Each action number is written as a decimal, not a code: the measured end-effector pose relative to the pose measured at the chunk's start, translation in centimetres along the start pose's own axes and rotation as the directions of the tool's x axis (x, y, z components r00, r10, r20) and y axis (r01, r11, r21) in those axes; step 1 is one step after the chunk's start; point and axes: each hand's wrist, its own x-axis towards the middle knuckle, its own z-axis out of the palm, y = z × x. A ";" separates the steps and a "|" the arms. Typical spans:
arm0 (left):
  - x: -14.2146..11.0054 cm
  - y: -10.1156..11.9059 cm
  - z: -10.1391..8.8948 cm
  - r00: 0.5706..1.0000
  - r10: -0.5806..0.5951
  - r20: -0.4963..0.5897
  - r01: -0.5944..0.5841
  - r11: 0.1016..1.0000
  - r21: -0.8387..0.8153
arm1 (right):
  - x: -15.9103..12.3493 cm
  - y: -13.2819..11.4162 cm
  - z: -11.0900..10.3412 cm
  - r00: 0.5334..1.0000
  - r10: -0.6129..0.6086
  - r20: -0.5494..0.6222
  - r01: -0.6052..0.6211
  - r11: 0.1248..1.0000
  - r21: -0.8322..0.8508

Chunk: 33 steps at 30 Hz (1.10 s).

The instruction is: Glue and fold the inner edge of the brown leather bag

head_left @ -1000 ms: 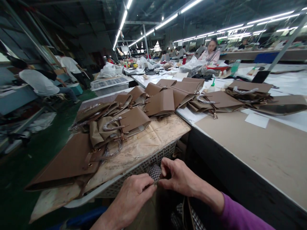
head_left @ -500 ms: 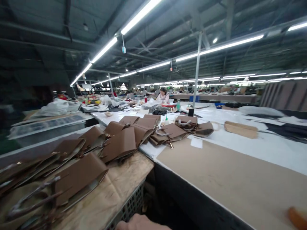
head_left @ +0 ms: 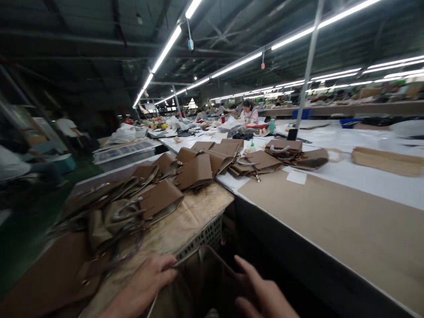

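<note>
We note the hands, close together a second ago, now parted, the left hand (head_left: 147, 278) clamping the brown bag (head_left: 194, 280) by its rim, the right hand (head_left: 263, 287) with fingers apart, leaving the mouth open.

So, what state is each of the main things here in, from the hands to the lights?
Nearest bag: mouth open
Left hand: at its rim, grip unclear
Right hand: thumb and forefinger apart
Piled bags: lying down, some overlapping
White paper: lying flat
Ceiling lights: lit
</note>
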 end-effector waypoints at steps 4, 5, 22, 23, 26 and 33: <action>-1.9 0.5 -3.7 0.989 0.019 0.145 -0.015 0.999 -0.028 | -0.7 0.2 -3.4 0.988 0.155 0.000 -0.147 0.936 0.319; -2.2 0.3 -4.1 0.982 0.020 0.186 -0.013 0.999 -0.036 | -0.8 0.4 -3.8 0.985 0.165 0.054 -0.173 0.913 0.369; 1.4 0.2 -1.6 0.935 0.178 0.306 -0.110 0.968 -0.226 | -1.5 3.2 -1.1 0.963 0.217 0.160 -0.265 0.874 0.408; 1.9 0.6 -1.4 0.934 0.188 0.304 -0.129 0.971 -0.202 | -1.6 3.3 -1.0 0.962 0.223 0.158 -0.270 0.869 0.415; 3.5 1.2 -0.3 0.918 0.230 0.323 -0.174 0.966 -0.192 | -1.8 3.6 -1.1 0.965 0.216 0.147 -0.260 0.856 0.447; 5.0 0.9 1.5 0.902 0.291 0.320 -0.208 0.940 -0.269 | -1.7 4.2 -1.3 0.973 0.222 0.056 -0.221 0.842 0.493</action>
